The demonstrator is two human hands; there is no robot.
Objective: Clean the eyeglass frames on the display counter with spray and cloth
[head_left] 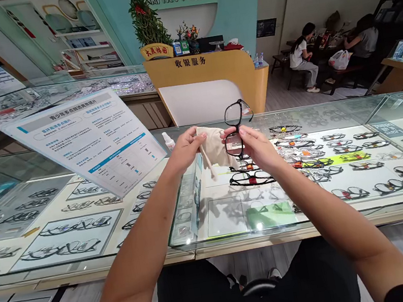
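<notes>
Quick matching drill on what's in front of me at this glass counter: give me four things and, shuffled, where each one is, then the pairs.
Things:
1. black-framed glasses
2. beige cloth
3. printed info sheet
4. small white bottle

Places:
A. propped at a slant on the glass counter, left of the hands
B. standing on the counter just left of the left hand
C. held up in the right hand
D. pinched in the left hand, against the glasses

Pairs: 1-C, 2-D, 3-A, 4-B
</notes>
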